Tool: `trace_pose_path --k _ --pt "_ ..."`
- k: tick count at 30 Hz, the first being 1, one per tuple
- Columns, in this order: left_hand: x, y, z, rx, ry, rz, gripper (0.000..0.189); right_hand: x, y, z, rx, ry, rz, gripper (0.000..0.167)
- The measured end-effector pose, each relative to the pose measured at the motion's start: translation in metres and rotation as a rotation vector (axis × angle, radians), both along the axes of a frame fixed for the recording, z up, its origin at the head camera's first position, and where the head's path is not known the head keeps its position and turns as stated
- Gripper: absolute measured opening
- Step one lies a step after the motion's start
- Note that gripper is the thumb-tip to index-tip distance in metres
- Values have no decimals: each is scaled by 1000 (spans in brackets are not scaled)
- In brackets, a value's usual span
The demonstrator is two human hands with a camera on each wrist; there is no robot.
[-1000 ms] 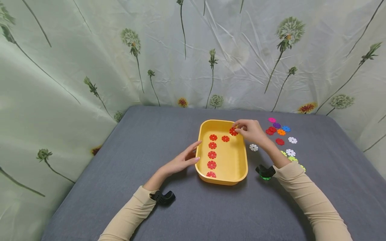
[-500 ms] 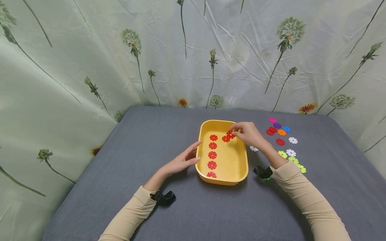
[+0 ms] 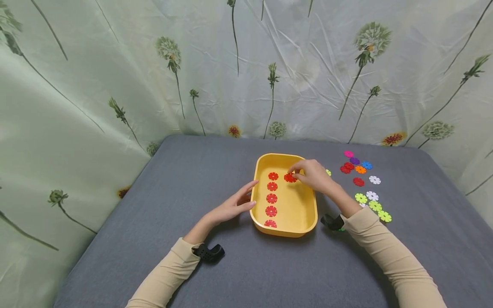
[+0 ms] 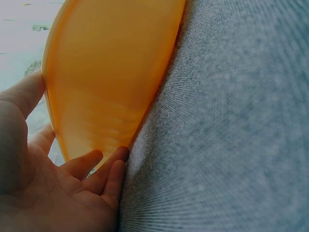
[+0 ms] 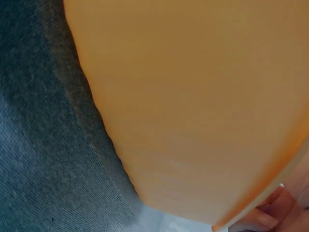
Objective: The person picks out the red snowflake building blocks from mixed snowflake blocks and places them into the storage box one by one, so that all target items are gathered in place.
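Yellow tray [image 3: 294, 209] sits on grey table [image 3: 215, 162], floral curtain [image 3: 212, 64] behind. Left hand [image 3: 231, 206] wide, relaxed, fingers resting against tray's left side. Right hand [image 3: 313, 174] narrow, pinching red disc [image 3: 289, 179] inside tray, toward far right corner; cannot tell if disc touches tray floor. Five red discs [image 3: 271, 198] form column along tray's left. Loose mixed-colour discs [image 3: 358, 182] lie on table, right of tray.

- Yellow bin [image 3: 294, 207] — upright, round-cornered, its left side touched by your left hand [image 3: 232, 206].
- Red notched disc [image 3: 290, 178] — pinched in your right hand [image 3: 313, 176], inside the bin's far part.
- Five more red discs [image 3: 271, 198] in a column along the bin's left, the nearest partly hidden.
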State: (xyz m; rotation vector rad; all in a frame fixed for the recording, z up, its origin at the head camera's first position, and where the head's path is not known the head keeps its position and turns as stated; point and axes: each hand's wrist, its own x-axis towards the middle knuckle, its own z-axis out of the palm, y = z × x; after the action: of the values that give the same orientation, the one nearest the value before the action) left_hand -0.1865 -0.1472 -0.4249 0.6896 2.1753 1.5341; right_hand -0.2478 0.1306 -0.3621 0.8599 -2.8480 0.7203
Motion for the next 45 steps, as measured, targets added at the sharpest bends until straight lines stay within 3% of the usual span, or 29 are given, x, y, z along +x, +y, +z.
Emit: trace_pose_path --k 13,45 --pt "1 -1 -1 5 -6 6 66 3 -11 -3 150 55 99 13" --pt "0 0 1 1 -11 -2 66 -5 -25 -9 393 -42 14 16"
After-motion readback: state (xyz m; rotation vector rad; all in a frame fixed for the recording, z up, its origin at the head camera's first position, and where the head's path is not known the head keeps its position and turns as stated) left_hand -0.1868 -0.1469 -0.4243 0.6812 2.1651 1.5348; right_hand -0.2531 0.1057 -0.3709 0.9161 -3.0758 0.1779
